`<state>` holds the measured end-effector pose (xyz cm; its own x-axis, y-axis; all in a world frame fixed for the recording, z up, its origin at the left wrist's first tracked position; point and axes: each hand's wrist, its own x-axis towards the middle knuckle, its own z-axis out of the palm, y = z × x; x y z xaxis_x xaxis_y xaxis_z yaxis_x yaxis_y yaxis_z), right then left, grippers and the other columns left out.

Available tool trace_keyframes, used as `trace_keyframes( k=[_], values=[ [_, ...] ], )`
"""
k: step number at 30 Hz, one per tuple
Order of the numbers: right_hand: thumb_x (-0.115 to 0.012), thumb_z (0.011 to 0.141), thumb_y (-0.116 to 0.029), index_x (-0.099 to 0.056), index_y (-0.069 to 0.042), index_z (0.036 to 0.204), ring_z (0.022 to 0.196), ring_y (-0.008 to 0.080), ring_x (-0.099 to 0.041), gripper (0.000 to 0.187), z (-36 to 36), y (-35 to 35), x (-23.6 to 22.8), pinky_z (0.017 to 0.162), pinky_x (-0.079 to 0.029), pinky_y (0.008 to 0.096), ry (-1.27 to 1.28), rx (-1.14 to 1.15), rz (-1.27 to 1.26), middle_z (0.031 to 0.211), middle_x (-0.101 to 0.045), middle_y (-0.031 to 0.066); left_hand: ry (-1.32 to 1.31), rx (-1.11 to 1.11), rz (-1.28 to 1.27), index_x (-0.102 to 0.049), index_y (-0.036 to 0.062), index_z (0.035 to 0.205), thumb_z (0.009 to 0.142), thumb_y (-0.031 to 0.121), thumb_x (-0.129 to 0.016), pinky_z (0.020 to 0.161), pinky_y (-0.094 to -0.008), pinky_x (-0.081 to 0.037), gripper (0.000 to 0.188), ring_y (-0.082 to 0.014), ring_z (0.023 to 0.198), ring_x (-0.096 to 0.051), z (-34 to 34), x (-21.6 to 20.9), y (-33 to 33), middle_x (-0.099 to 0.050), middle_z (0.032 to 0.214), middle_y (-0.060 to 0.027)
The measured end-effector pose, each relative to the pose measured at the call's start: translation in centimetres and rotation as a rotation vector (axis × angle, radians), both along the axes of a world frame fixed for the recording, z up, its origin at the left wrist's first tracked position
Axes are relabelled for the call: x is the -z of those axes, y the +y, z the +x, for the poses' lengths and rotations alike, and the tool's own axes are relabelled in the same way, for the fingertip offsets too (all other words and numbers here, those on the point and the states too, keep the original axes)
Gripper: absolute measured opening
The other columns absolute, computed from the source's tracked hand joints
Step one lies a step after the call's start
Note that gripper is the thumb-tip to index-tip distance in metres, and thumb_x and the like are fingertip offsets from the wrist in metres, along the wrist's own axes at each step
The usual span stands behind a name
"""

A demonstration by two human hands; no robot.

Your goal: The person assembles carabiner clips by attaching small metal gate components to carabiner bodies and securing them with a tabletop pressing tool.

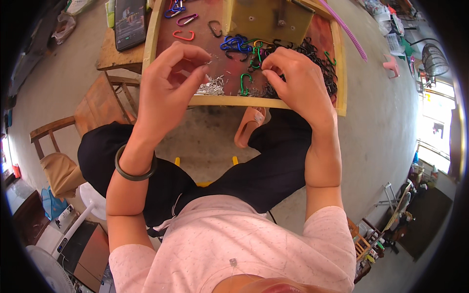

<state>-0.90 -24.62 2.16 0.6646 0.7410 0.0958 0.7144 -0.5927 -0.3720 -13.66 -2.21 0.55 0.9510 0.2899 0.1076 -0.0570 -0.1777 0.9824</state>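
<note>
My left hand [172, 80] is over the left part of a rimmed work table, thumb and forefinger pinched around what looks like a small silver metal piece [210, 62]. Below its fingertips lies a heap of silver metal pieces [213, 87]. My right hand [296, 74] is curled above black carabiner parts [266, 92], its thumb and forefinger close together; what they hold, if anything, cannot be made out. Between the hands lies a green carabiner [245, 83]. Farther back are blue carabiners [236, 44], a red one [183, 35], a purple one [187, 19] and a black one [214, 28].
A raised wooden rim [234, 101] edges the table. A yellowish metal plate fixture [268, 22] stands at its back. To the left are a phone [131, 24] on a wooden stool [117, 53] and a wooden chair [100, 102]. A purple tube [348, 31] juts past the right edge.
</note>
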Motion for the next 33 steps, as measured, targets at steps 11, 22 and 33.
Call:
trace_keyframes(
  k=[11,22,33],
  values=[
    [-0.078,0.079,-0.01,-0.071,-0.009,0.087,0.089,0.0268,-0.062,0.01,-1.1,-0.8,0.6,0.08,-0.049,0.0388,-0.146,-0.152,-0.118,0.087,-0.062,0.0051,0.02,0.023,-0.109,-0.065,-0.0004,0.102,0.095,0.002,-0.068,0.068,-0.0214,-0.051,0.009,-0.0066,0.081,-0.065,-0.2,0.5,-0.2,-0.065,0.094,0.0001],
    [-0.079,0.077,-0.008,-0.069,-0.01,0.085,0.088,0.0239,-0.063,0.013,-1.1,-0.1,1.7,0.077,-0.048,0.0381,-0.24,-0.16,-0.17,0.084,-0.062,0.0037,0.061,0.055,-0.034,-0.067,0.0028,0.101,0.093,0.007,-0.071,0.065,-0.0196,-0.048,0.01,-0.0049,0.078,-0.062,-0.3,1.0,-0.4,-0.068,0.09,0.0013],
    [-0.063,0.09,-0.001,-0.063,0.0,0.099,0.088,0.0083,-0.056,0.008,0.5,1.8,-0.2,0.077,-0.049,0.0261,0.668,-0.182,0.466,0.093,-0.06,0.0019,0.114,0.214,-0.42,-0.065,0.0004,0.106,0.097,0.006,-0.069,0.08,-0.0245,-0.054,0.011,-0.009,0.087,-0.067,-0.3,1.3,-0.7,-0.068,0.095,-0.0016]
  ],
)
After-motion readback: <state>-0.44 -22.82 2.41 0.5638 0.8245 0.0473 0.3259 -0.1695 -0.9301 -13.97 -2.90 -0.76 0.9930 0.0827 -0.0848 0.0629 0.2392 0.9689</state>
